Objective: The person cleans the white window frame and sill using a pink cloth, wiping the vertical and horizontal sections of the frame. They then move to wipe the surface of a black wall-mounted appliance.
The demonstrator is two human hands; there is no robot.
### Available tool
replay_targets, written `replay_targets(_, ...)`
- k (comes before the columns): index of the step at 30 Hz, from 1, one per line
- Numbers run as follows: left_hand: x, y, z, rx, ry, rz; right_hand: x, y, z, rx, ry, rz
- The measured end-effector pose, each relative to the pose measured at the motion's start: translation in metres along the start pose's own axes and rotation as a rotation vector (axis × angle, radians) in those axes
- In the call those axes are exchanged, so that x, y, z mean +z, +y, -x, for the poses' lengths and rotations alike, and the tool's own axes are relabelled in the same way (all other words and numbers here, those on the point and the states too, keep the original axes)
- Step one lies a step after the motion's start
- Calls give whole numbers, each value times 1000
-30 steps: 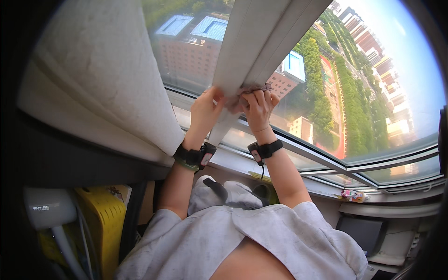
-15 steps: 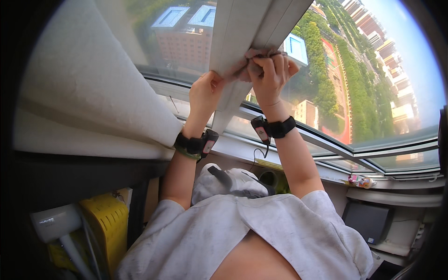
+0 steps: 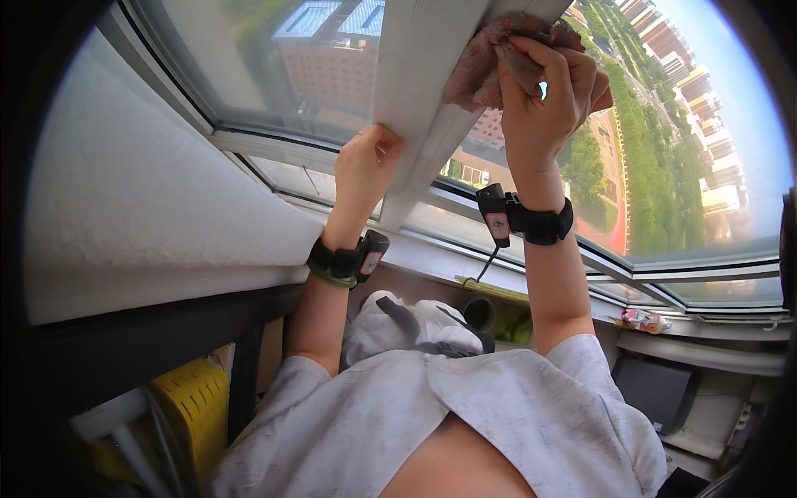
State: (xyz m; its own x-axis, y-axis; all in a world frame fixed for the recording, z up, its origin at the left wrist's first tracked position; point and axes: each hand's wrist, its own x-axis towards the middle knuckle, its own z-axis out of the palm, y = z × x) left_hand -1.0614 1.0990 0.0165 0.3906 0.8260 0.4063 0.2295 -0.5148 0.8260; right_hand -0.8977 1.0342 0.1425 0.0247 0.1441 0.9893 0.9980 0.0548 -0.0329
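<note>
Up the frame point(image 3: 415, 75) goes the cloth point(image 3: 477, 79), pinched in the right hand point(image 3: 548, 104) at one o'clock, reaching a higher stretch, while the curled left hand point(image 3: 367, 166), its grip unclear, stays just before twelve.

The right hand point(image 3: 550, 95) hides part of the cloth point(image 3: 480, 73). The left hand's point(image 3: 363, 168) curled fingertips are turned out of sight, so anything between them cannot be told. The top edge cuts off the frame point(image 3: 419, 50); the lower edge cuts off the shirt point(image 3: 349, 423). Buildings point(image 3: 328, 79) behind the left pane are blurred. The packet point(image 3: 643, 321) is too small to tell.
</note>
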Motion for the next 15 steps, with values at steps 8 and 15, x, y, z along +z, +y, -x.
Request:
replay_targets(8,8,6,-4,-9,-7,23,-5,1,191,63,-493,-30)
replay_targets(15,4,1,-2,-19,-1,23,-5,-9,52,83,-171,73)
